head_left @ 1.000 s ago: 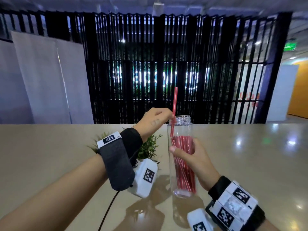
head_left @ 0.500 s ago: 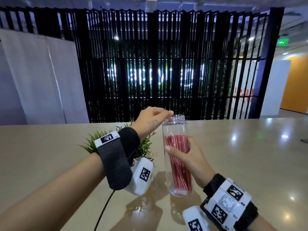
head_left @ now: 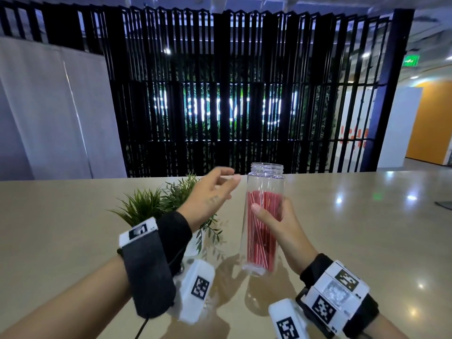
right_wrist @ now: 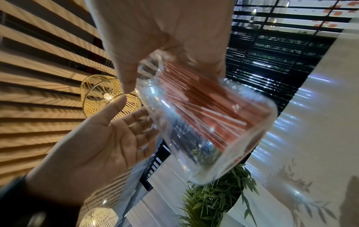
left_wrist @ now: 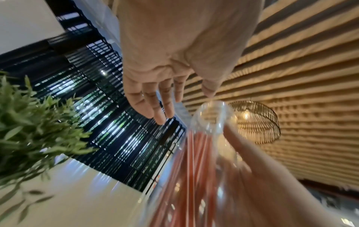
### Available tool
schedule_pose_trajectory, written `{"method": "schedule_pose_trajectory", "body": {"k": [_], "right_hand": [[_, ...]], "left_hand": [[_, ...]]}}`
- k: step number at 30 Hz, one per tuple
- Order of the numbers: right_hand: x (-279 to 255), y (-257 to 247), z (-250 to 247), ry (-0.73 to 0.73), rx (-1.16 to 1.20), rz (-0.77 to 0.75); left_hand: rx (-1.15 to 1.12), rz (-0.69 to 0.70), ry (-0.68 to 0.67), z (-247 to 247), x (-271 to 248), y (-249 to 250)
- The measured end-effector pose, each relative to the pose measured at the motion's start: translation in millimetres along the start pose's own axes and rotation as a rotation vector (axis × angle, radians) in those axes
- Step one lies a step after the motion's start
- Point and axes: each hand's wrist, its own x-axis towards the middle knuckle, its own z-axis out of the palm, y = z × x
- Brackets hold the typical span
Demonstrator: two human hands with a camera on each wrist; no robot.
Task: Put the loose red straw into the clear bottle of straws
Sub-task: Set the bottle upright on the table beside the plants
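A tall clear bottle (head_left: 265, 182) with an open top stands upright, its base close to or on the table (head_left: 73, 209), and is packed with red straws (head_left: 263, 231). My right hand (head_left: 276, 223) grips it around the middle, thumb on the front. My left hand (head_left: 215, 189) hovers just left of the bottle's mouth, fingers relaxed and empty. No straw sticks out above the rim. In the left wrist view my left fingers (left_wrist: 155, 106) spread near the bottle's neck (left_wrist: 213, 116). The right wrist view shows the bottle (right_wrist: 204, 116) and straws (right_wrist: 204, 104) from below, with my left hand's palm (right_wrist: 93, 147) open beside it.
A small green potted plant (head_left: 156, 204) stands on the table behind my left wrist. The beige table runs wide to both sides, with a black slatted partition (head_left: 244, 94) behind its far edge. Wicker lamps (left_wrist: 256, 122) hang from a ribbed ceiling.
The red straw that my left hand held above the rim has dropped in among the others. My left hand let go, opened and drew back to the left. The bottle stays in my right hand.
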Motion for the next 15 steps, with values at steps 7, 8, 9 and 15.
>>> {"method": "schedule_pose_trajectory", "body": {"k": [7,8,9,15], "right_hand": [[28.0,16.4,-2.3,-0.039,0.020,0.025],[32.9,19.6,-2.2,-0.042,-0.018,0.014],[37.4,22.0,-2.0,-0.050,-0.052,0.010],[76.6,57.0,-5.0,-0.080,-0.202,0.059]], "left_hand": [[0.021,-0.020,-0.131,36.7,-15.9,-32.8],[-0.009,-0.041,-0.127,37.7,-11.0,-40.1],[-0.033,-0.058,-0.129,38.4,-6.5,-46.2],[-0.056,-0.035,-0.203,54.2,26.1,-92.2]]}}
